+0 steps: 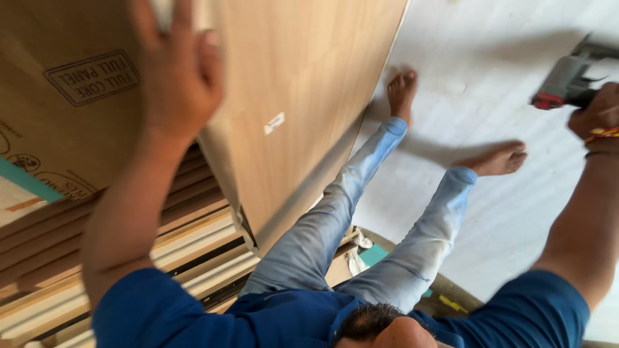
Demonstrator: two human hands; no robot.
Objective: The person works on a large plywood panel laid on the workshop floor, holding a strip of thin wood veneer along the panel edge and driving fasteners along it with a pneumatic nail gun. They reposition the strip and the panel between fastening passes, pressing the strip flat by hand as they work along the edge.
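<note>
Left hand point(177, 71) presses a tall plywood panel point(303, 96); right hand point(596, 116) grips a power tool point(567, 80).

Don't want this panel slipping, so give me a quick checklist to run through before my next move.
1. Left hand on the panel: ok, pressed against its face.
2. Right hand gripping the power tool: ok, closed round the handle.
3. Tool clear of the panel: ok, held well apart from it.
4. Feet protected: not ok, bare on the white floor.
5. Panel's lower edge supported: cannot tell, it is hidden by the legs and the board stack.
</note>
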